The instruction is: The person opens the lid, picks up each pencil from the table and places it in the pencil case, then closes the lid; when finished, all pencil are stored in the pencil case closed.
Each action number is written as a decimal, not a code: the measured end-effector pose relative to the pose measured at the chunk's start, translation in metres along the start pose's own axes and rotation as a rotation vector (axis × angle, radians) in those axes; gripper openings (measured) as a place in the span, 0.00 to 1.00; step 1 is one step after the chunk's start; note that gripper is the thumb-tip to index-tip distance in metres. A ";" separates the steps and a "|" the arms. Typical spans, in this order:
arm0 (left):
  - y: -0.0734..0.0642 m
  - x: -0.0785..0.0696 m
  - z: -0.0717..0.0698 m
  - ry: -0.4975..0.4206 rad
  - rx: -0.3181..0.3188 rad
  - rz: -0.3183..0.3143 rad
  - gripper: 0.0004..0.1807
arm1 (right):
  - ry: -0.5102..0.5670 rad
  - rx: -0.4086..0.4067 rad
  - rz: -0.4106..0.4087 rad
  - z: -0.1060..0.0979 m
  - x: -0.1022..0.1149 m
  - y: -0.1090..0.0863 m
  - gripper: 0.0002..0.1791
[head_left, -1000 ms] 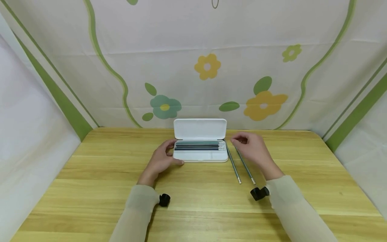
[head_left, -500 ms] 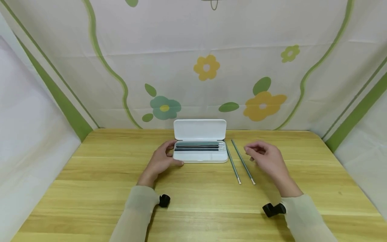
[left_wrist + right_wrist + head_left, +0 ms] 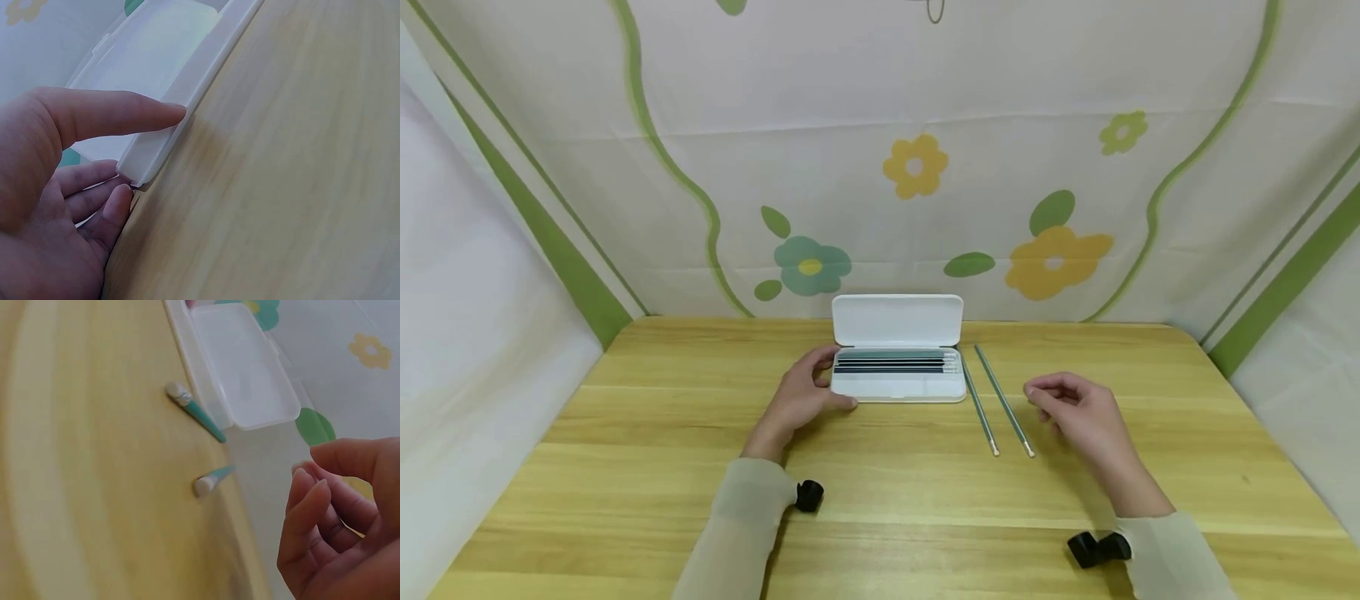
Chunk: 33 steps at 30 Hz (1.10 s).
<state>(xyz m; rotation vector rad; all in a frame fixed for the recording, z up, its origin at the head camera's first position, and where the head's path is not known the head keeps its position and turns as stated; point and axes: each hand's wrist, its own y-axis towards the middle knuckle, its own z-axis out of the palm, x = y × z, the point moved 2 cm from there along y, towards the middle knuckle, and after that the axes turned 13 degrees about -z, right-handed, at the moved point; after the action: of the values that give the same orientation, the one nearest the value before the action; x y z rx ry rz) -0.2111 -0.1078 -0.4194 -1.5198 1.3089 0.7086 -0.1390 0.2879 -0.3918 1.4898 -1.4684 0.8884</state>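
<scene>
A white pencil case [image 3: 898,388] stands with its lid up near the table's back edge. Inside it several dark and green pencils [image 3: 887,363] lie side by side, white eraser ends to the right. My left hand [image 3: 801,394] holds the case's left end, thumb [image 3: 144,112] on the front edge and fingers at the side. Two green pencils lie on the table right of the case: one pencil [image 3: 980,412] close beside it, the other pencil [image 3: 1004,402] farther right. My right hand [image 3: 1078,412] hovers right of them, fingers loosely curled around nothing.
The wooden table [image 3: 910,508] extends in front of the case and to both sides. A white curtain [image 3: 917,225] with printed flowers hangs right behind the table's back edge. Black wrist cameras [image 3: 808,496] sit on both sleeves.
My right hand has drawn back to the right and toward me, away from the farther pencil, which now lies fully visible. My left hand and the case have stayed in place.
</scene>
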 end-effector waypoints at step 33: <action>0.003 -0.006 0.006 -0.003 -0.001 -0.010 0.50 | -0.116 0.171 0.070 -0.002 -0.022 -0.015 0.25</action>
<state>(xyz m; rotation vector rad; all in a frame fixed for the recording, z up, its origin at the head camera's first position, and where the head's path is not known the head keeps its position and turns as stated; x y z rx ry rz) -0.2148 -0.1000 -0.4171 -1.5249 1.2978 0.7049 -0.1255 0.2979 -0.4120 1.6469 -1.5692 1.0058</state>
